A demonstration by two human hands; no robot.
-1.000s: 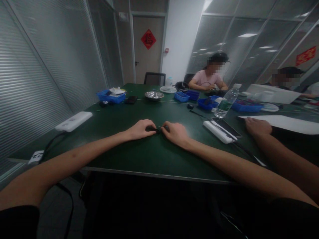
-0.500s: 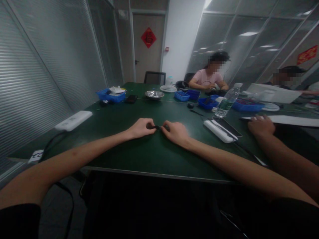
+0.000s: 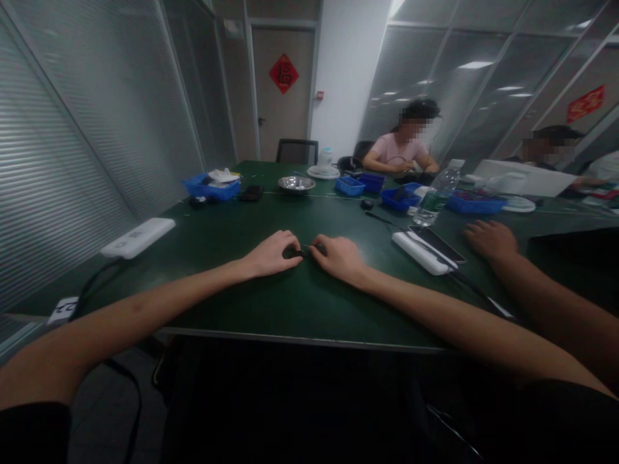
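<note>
Low over the middle of the green table [image 3: 271, 303], my left hand [image 3: 271, 252] pinches a small black piece [image 3: 293, 253] between thumb and fingers. Facing it, my right hand [image 3: 338, 259] is closed on a small dark part [image 3: 320, 247], from which a thin, pale tip points left. A narrow gap separates the two sets of fingertips. Both held pieces are mostly covered by fingers and too small to identify.
White power banks [image 3: 138, 237] [image 3: 424, 253] with cables lie on both sides. A phone [image 3: 438, 243], a water bottle [image 3: 438, 196] and a co-worker's hand [image 3: 491, 240] are on the right. Farther back stand blue bins [image 3: 213, 188] and a metal bowl [image 3: 296, 185].
My hands have drawn slightly apart, and the black piece that spanned them now shows a gap. The white sheet under the co-worker's hand is gone from view.
</note>
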